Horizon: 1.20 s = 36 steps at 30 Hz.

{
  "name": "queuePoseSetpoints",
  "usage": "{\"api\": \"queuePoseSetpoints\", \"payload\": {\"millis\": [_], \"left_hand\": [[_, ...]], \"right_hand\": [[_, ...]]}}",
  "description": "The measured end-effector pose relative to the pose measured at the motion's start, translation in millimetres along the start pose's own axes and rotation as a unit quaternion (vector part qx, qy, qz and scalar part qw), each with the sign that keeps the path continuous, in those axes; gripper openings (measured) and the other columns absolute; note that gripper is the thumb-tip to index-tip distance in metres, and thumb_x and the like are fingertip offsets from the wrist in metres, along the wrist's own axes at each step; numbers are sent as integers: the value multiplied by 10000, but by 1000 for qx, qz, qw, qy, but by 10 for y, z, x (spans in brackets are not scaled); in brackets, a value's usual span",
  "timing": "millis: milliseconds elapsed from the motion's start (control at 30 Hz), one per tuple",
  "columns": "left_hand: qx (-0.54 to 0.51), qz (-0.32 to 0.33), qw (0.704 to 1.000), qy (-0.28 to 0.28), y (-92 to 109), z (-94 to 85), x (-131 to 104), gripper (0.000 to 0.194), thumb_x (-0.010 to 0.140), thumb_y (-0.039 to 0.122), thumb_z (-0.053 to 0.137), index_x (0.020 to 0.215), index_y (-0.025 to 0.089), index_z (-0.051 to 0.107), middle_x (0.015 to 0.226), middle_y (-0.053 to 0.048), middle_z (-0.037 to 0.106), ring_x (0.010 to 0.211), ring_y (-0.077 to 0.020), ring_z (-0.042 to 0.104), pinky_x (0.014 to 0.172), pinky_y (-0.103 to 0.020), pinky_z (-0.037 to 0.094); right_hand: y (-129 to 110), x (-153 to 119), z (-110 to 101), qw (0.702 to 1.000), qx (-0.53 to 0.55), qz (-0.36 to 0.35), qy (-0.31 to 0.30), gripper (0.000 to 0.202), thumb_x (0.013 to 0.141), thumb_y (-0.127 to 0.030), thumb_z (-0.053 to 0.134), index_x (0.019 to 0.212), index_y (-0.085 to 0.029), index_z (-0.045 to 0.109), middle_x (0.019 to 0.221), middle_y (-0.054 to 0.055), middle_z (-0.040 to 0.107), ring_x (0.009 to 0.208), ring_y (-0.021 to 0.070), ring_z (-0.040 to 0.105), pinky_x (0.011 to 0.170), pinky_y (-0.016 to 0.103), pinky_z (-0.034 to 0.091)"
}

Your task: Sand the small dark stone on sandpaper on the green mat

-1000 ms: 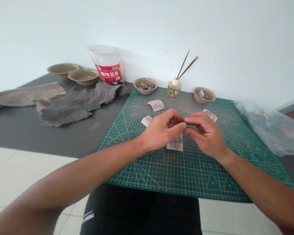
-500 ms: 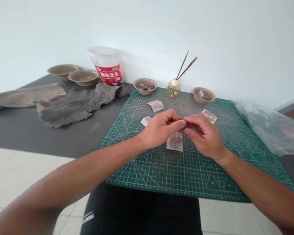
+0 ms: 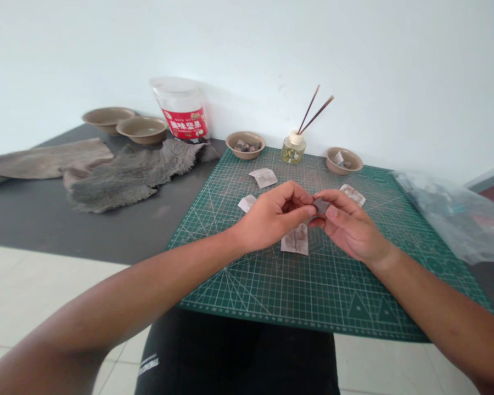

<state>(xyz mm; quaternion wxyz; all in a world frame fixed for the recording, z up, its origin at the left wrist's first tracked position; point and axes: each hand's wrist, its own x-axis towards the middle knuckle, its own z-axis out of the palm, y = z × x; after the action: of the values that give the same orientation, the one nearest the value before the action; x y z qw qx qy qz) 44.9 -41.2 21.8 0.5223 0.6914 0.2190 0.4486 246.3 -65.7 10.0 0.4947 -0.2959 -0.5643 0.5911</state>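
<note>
Between my two hands is a small flat grey-brown piece [image 3: 321, 206], its exact kind not clear. My left hand [image 3: 280, 214] pinches its left edge between thumb and forefinger. My right hand [image 3: 349, 225] has its thumb and fingers closed on the right side. Just below my hands, a stained whitish paper square [image 3: 295, 240] lies on the green cutting mat [image 3: 247, 285]. Another small white paper [image 3: 247, 203] shows partly behind my left wrist, a creased one [image 3: 264, 177] lies farther back, and a brown-stained one [image 3: 353, 194] lies beyond my right hand.
At the back stand a bowl of dark lumps [image 3: 245, 145], a reed diffuser [image 3: 293, 147] and a bowl with paper scraps [image 3: 344, 161]. Leftward are two bowls [image 3: 142, 130], a plastic tub [image 3: 185, 118] and grey cloths [image 3: 119, 178]. A clear plastic bag [image 3: 461, 216] lies right.
My right hand has turned and opened out somewhat, so the small grey-brown piece now shows between the fingers. My left hand keeps its pinch almost in place.
</note>
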Motion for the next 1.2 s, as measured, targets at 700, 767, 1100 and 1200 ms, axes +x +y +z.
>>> {"api": "queuePoseSetpoints", "payload": {"millis": [700, 767, 1100, 1200], "left_hand": [[415, 75, 864, -276, -95, -516, 109, 227, 895, 277, 646, 1106, 191, 647, 1044, -57, 645, 1045, -234, 562, 982, -360, 398], [433, 76, 854, -279, -104, -525, 104, 256, 886, 320, 674, 1108, 196, 645, 1077, -57, 634, 1077, -245, 537, 1016, -368, 367], [492, 47, 815, -302, -85, -518, 48, 382, 854, 487, 705, 1102, 202, 650, 1133, -68, 571, 1057, -265, 481, 983, -369, 348], [499, 40, 812, -302, -101, -519, 35, 378, 858, 493, 690, 1105, 211, 640, 1146, -70, 552, 1060, -273, 472, 978, -382, 352]], "right_hand": [[-99, -62, 113, 839, -533, -74, -82, 140, 903, -217, 613, 1042, -220, 630, 895, 10, 636, 725, 141, 569, 699, 293, 463], [-64, -53, 173, 820, -562, -74, -78, 121, 894, -212, 618, 1015, -215, 625, 880, 6, 647, 735, 143, 583, 702, 290, 454], [5, -42, 241, 743, -664, 26, -76, 189, 927, -420, 604, 962, -235, 625, 889, 15, 625, 769, 194, 615, 666, 336, 445], [-22, -52, 232, 753, -653, -10, -80, 203, 917, -335, 614, 1087, -225, 606, 1045, 58, 606, 894, 219, 621, 774, 368, 492]]}}
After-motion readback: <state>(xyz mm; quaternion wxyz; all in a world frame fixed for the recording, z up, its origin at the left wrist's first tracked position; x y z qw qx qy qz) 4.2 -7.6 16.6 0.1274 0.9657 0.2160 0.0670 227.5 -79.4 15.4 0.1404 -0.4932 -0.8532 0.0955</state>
